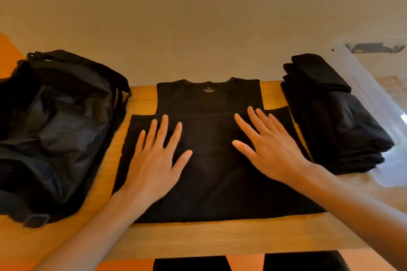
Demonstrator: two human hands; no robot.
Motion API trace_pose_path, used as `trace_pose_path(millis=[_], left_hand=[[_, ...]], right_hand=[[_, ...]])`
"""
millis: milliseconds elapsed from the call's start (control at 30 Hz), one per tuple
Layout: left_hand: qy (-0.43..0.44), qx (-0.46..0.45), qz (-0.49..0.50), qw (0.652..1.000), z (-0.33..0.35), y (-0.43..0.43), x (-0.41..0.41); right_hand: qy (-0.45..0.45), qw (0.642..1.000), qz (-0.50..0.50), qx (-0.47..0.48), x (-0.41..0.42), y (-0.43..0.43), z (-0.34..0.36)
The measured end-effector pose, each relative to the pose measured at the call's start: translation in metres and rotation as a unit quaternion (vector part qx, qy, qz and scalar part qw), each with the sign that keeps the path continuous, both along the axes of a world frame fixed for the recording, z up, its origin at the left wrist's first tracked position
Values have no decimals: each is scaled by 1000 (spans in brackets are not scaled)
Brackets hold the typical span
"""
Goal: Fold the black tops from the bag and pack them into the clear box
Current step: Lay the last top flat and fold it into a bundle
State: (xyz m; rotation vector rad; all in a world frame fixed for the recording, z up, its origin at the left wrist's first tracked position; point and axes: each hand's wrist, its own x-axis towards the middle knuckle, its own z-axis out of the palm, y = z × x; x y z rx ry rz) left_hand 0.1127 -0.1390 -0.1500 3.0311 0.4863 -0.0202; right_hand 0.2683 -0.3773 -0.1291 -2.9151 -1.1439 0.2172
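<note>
Smoothing a black top (211, 182) flat at the centre of the tabletop (220, 240), left grip (154, 160) and right grip (271, 149) both released, fingers spread, pressing out creases, likely ahead of folding. Bag (55, 127) at nine o'clock; folded stack (330, 121) by clear box (374, 86) at three o'clock.

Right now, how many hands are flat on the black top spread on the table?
2. The left hand lies flat on the left half of the black top; the right hand lies flat on its right half. Neither is hidden.
</note>
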Motion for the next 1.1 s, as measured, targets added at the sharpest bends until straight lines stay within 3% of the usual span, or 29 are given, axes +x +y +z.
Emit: trace_pose_path(millis=[200, 600, 767, 867, 933, 1000, 1100], left_hand=[[17, 24, 61, 998, -13, 35, -6], [55, 9, 113, 992, 0, 36, -4], [-80, -91, 81, 989, 31, 44, 64], [-90, -151, 79, 981, 32, 78, 130], [-41, -145, 85, 985, 29, 102, 165], [67, -155, 100, 981, 23, 121, 190], [147, -237, 121, 953, 21, 137, 210]], right_hand=[[18, 995, -91, 43, 19, -33, -29], [-4, 990, -136, -37, 13, -19, -12], [11, 983, -111, 142, 64, 31, 15], [21, 979, -125, 159, 128, 69, 18], [60, 979, -165, 102, 164, 89, 16], [172, 959, -216, 58, 189, 101, 14], [297, 925, -228, 64, 205, 108, 15]])
